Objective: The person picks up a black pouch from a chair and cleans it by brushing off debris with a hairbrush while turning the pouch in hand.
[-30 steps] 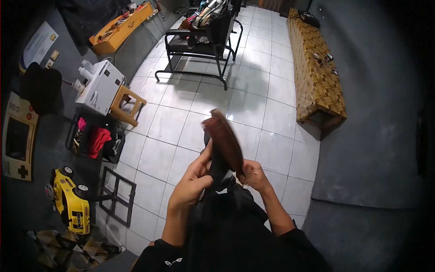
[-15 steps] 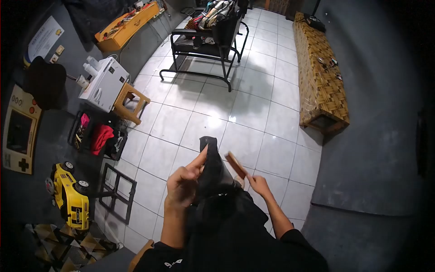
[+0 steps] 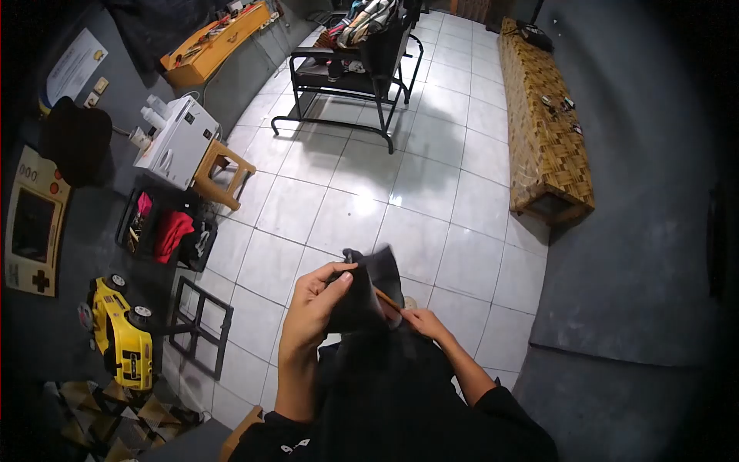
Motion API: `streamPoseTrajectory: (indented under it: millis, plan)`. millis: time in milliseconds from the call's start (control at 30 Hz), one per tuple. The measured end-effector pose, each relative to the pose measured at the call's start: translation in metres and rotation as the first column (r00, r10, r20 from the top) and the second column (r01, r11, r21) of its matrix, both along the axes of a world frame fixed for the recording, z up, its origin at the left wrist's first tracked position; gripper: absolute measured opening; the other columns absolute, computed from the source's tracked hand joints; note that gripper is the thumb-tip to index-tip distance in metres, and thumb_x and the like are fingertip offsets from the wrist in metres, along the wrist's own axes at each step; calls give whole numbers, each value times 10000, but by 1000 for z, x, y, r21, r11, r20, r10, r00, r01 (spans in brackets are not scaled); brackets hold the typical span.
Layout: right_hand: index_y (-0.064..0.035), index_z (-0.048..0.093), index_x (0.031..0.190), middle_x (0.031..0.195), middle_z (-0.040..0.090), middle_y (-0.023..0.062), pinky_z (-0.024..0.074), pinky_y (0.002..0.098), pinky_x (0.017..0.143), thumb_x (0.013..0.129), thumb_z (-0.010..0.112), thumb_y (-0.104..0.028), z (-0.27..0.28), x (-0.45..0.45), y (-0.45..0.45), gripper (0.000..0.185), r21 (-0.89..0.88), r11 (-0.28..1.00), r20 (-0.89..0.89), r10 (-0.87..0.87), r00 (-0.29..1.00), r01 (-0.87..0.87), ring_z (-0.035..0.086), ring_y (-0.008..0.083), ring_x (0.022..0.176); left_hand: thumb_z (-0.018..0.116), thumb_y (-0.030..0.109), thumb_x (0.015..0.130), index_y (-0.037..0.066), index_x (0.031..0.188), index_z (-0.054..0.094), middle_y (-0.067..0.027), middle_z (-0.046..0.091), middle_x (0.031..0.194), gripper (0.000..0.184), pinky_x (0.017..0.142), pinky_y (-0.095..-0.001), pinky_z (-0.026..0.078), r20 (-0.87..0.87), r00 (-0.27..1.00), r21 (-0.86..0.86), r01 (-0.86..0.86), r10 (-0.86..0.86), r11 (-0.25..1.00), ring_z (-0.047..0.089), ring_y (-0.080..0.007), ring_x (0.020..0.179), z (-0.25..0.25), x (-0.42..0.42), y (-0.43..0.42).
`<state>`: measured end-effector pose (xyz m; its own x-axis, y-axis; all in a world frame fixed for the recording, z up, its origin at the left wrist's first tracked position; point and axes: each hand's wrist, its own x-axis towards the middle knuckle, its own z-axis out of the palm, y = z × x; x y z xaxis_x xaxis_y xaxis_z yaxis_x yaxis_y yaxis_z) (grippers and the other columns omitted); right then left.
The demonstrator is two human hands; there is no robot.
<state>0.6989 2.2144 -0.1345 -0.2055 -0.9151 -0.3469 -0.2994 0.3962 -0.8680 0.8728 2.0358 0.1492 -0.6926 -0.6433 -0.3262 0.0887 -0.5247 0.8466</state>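
My left hand pinches the upper edge of a dark, leather-like black item between thumb and fingers. The item is held up in front of my body, and its lower part blends into my black clothes, so its full shape is unclear. In my right hand is the end of a wooden brush. The brush slants up to the left, against or just inside the item's right side; which of the two I cannot tell. Part of the brush is hidden by the black item.
Beyond stands a black metal-framed chair heaped with cloth. A woven bench runs along the right wall. To the left are a wooden stool with a white box, a yellow toy car and a black frame.
The brush has moved left and down from beside the black item onto it. The item's upper part has swung open to the right, and my left hand has turned.
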Motion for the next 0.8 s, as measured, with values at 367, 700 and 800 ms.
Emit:
streamPoseTrajectory:
  millis: [367,700,800]
  plan:
    - [-2,581,779,627,538,122,430,348,570,945,417,-444,33,-19,-8,501,49,933,6,-356,934,356,522,218,580,526,128,926,-18,935,565,21,546,716,151,563,-160,361,121,989,-267,114,-84,957,462,-14,641,9,4,-5]
    - [-18,565,783,666,564,79,411,320,549,917,442,-512,73,11,-63,526,-166,984,132,-40,990,62,538,182,612,605,53,749,-52,700,587,-72,520,527,117,457,-227,369,-41,980,-729,103,-192,677,499,-125,457,61,19,-8]
    - [-42,644,897,833,649,160,466,426,658,875,485,-526,7,-9,-40,510,288,957,-281,58,958,26,618,329,791,631,154,770,-40,686,583,-48,488,489,217,425,-247,337,-295,951,-768,-178,-93,616,453,-131,411,39,39,-18]
